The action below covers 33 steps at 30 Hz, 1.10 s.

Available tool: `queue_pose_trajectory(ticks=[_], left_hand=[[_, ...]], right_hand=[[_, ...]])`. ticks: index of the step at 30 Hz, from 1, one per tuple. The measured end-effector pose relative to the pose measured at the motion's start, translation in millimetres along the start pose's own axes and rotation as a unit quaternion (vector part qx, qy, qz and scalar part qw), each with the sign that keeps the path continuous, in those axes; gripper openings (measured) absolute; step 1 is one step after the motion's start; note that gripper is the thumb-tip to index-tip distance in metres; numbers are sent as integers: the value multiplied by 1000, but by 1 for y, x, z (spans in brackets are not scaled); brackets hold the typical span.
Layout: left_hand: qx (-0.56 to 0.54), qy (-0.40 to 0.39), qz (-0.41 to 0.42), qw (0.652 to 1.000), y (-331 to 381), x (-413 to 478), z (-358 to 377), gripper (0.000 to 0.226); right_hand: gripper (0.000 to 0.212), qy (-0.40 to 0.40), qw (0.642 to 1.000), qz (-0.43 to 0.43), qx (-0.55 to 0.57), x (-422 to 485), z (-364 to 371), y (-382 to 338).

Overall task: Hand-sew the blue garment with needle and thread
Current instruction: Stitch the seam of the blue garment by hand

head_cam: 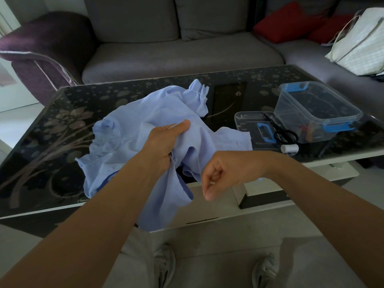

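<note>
A floral-patterned dark glass coffee table (52, 125) spans mid-frame; a crumpled pale blue ruffled cloth garment (124, 142) lies at its centre, spilling over the near edge; at right sit a clear plastic box with blue clips (315, 113), a flat clear plastic lid (249, 125) and a white thread spool (289, 148).

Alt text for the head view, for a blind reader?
Left hand grips the bunched blue garment over a dark table; right hand, fingers curled, seems to pinch a thread from it. Scissors, a white spool and a clear box lie right.
</note>
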<state>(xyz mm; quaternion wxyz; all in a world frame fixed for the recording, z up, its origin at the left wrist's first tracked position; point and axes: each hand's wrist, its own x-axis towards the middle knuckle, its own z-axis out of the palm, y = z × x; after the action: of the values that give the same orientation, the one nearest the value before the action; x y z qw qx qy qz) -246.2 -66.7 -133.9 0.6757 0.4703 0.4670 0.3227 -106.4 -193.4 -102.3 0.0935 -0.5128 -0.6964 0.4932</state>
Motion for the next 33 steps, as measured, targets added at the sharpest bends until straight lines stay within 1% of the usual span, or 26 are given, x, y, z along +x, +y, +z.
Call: queue_pose_trajectory(ticks=[1, 2, 3, 4, 5, 7, 8, 9, 11, 13, 15, 16, 17, 19, 20, 23, 27, 30, 32, 33], left_hand=[[0, 4, 2, 1000, 0, 0, 0, 34], [0, 5, 6, 1000, 0, -1, 0, 37], [-5, 3, 11, 1000, -1, -2, 0, 41], [-13, -3, 17, 1000, -2, -1, 0, 44], [-25, -12, 23, 999, -3, -2, 0, 46], [-30, -24, 35, 999, -4, -1, 1, 50], [-25, -29, 39, 999, -5, -1, 1, 52], [-22, -38, 39, 998, -5, -1, 2, 52], [-25, -59, 25, 998, -5, -2, 3, 48], [-23, -73, 19, 997, -5, -5, 4, 47], [-12, -77, 29, 997, -5, -5, 5, 59], [-11, -78, 32, 996, -5, -5, 5, 61], [-13, -77, 33, 996, -6, -4, 5, 56], [-19, -72, 31, 997, -5, -4, 5, 45], [-21, -70, 27, 997, -5, -4, 4, 43], [-25, -57, 12, 998, -3, -4, 3, 44], [-27, -50, 4, 998, -1, -4, 2, 47], [-26, -45, 11, 999, -1, -4, 2, 43], [-29, -42, 13, 999, -1, -6, 2, 43], [-28, -43, 14, 999, -1, -6, 2, 46]], right_hand=[[5, -11, 1000, 14, -10, 0, -1, 2], [4, -1, 1000, 24, -20, -1, -2, 2], [5, 38, 998, 28, -28, -1, -5, 3], [6, 105, 994, 27, -29, -1, -8, 3], [6, 190, 981, 20, -19, 1, -10, 5], [8, 356, 934, -3, 20, 6, -13, 8], [10, 413, 910, -13, 35, 9, -13, 9], [13, 450, 892, -18, 44, 13, -11, 10], [19, 489, 871, -22, 40, 21, -7, 11], [20, 506, 862, -17, 33, 27, -3, 12], [15, 523, 852, -15, 28, 33, -1, 15], [13, 527, 849, -17, 25, 35, -2, 16], [10, 524, 851, -24, 24, 36, -2, 17], [10, 499, 865, -45, 24, 35, -2, 16], [10, 480, 875, -56, 25, 33, -3, 15], [11, 414, 905, -93, 22, 25, -3, 11], [13, 345, 929, -127, 35, 17, -3, 7], [9, 292, 947, -132, 39, 12, 2, 6], [11, 258, 957, -127, 36, 12, 5, 6], [13, 245, 961, -124, 36, 12, 6, 7]])
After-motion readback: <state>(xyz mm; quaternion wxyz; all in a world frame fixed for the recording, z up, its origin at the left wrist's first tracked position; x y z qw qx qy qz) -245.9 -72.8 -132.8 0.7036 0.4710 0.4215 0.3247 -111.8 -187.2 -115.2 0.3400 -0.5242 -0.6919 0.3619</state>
